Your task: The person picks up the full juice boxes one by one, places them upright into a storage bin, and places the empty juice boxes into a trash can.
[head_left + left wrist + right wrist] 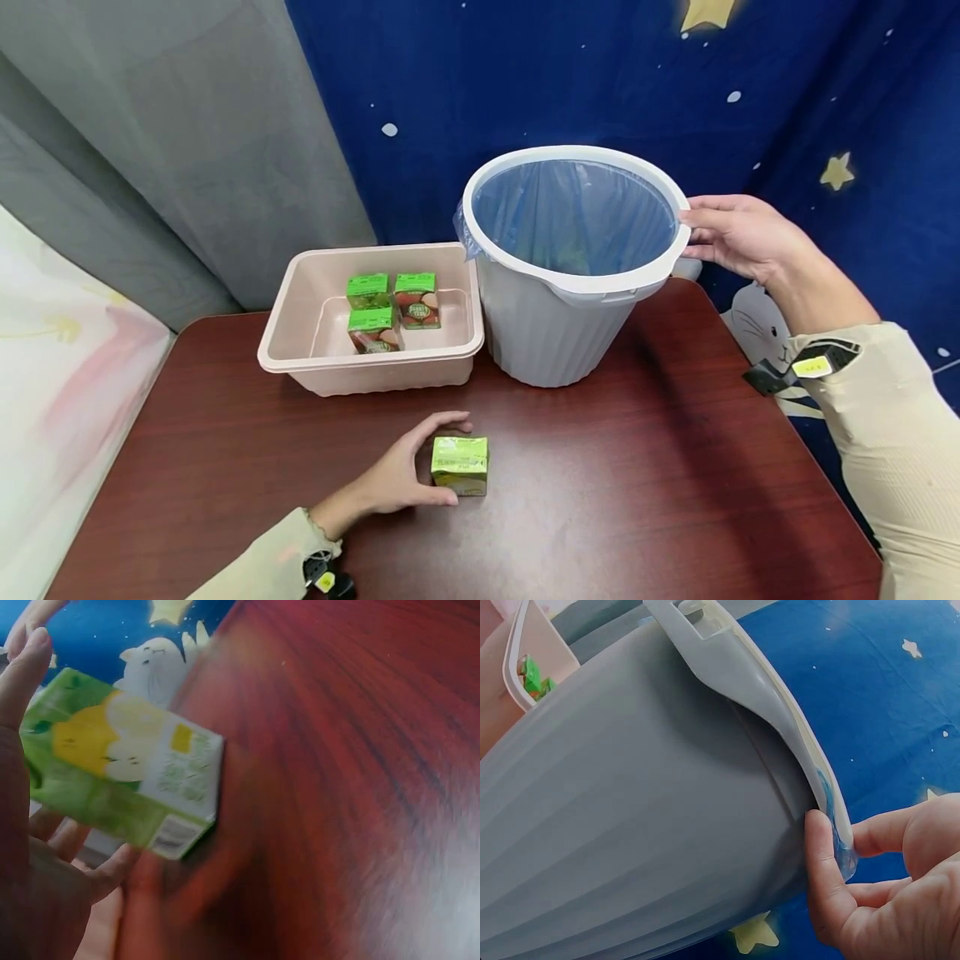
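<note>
A small green carton with yellow fruit printed on it [461, 467] stands on the table. My left hand [401, 475] is curved loosely around its left side, thumb at the near side and fingers at the far side, with a gap at the palm. In the left wrist view the carton [124, 761] appears in front of the spread thumb and fingers. My right hand [742, 237] pinches the rim of a grey-white trash bin [558, 333], thumb and fingers on either side of the rim, as the right wrist view also shows. A clear bluish bag lines the bin.
A pale pink plastic basin [375, 375] stands left of the bin, almost touching it. Inside are three small green-topped cartons [416, 302]. Something greenish shows dimly at the bin's bottom. Curtains [600, 75] hang behind the dark red wooden table [600, 500].
</note>
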A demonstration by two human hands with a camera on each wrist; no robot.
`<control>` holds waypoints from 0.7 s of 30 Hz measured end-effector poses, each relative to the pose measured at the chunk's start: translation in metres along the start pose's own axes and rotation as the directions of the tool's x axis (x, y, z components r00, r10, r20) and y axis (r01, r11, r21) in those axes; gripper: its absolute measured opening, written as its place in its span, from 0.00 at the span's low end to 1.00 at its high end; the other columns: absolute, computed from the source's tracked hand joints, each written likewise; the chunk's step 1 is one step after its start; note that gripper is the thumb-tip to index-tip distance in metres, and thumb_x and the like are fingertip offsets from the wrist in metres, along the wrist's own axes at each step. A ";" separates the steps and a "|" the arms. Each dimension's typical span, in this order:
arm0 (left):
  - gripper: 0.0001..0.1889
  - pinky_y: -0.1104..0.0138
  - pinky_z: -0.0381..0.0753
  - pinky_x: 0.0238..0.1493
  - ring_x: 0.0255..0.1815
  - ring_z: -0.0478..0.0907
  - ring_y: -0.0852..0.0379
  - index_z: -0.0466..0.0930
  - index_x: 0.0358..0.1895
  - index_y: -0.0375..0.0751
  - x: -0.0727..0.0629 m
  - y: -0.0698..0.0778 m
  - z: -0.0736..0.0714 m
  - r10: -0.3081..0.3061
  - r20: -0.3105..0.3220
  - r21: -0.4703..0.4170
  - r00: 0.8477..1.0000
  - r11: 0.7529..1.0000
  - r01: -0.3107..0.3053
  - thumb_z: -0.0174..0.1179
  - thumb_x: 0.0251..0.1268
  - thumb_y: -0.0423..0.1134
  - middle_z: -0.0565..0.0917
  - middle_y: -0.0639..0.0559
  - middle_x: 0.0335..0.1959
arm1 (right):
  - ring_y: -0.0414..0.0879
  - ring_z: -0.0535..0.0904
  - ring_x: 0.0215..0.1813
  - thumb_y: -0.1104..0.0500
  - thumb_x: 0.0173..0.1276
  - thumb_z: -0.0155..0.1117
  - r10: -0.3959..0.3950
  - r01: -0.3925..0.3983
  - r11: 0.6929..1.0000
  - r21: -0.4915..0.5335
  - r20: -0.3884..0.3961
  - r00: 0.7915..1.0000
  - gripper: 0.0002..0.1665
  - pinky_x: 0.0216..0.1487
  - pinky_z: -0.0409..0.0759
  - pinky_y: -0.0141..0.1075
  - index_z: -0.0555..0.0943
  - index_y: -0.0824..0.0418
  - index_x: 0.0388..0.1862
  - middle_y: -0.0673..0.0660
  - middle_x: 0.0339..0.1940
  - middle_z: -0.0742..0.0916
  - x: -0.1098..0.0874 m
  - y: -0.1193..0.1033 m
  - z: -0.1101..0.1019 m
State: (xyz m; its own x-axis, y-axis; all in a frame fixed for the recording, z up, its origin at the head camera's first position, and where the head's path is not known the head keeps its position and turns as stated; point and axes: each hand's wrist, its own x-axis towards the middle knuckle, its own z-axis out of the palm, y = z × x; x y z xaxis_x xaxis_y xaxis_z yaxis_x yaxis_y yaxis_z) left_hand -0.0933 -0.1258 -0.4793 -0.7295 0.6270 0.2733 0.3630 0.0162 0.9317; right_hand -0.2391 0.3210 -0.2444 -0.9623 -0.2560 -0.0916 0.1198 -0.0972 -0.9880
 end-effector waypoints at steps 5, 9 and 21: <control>0.49 0.69 0.75 0.62 0.63 0.74 0.55 0.62 0.75 0.39 0.002 -0.013 0.012 -0.001 -0.005 -0.084 1.000 0.996 0.000 0.77 0.47 0.22 0.74 0.31 0.64 | 0.45 0.87 0.41 0.71 0.77 0.56 0.002 -0.002 1.000 -0.015 0.002 1.000 0.13 0.39 0.87 0.36 0.87 0.61 0.44 0.56 0.41 0.89 0.000 0.000 0.001; 0.42 0.68 0.79 0.57 0.57 0.78 0.57 0.66 0.71 0.33 0.005 -0.019 0.019 -0.008 -0.043 -0.081 0.999 0.997 0.004 0.77 0.52 0.26 0.78 0.38 0.61 | 0.45 0.87 0.40 0.71 0.77 0.55 -0.006 0.006 1.000 -0.013 0.007 1.000 0.13 0.39 0.87 0.36 0.86 0.62 0.44 0.57 0.41 0.89 -0.001 0.000 0.000; 0.26 0.66 0.84 0.45 0.41 0.82 0.59 0.80 0.57 0.42 0.016 0.000 0.013 -0.088 -0.094 0.010 0.992 0.996 0.090 0.78 0.54 0.32 0.86 0.51 0.43 | 0.44 0.87 0.41 0.70 0.77 0.56 -0.001 0.001 0.999 -0.041 -0.008 1.000 0.13 0.40 0.87 0.36 0.87 0.60 0.43 0.55 0.41 0.89 0.000 -0.001 0.000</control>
State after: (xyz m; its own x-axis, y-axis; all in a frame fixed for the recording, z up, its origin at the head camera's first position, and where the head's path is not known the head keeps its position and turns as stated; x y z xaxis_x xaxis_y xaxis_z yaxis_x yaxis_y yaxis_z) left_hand -0.0977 -0.1055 -0.4779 -0.8101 0.5470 0.2111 0.3016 0.0799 0.9501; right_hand -0.2389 0.3209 -0.2436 -0.9644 -0.2482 -0.0915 0.1089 -0.0575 -0.9924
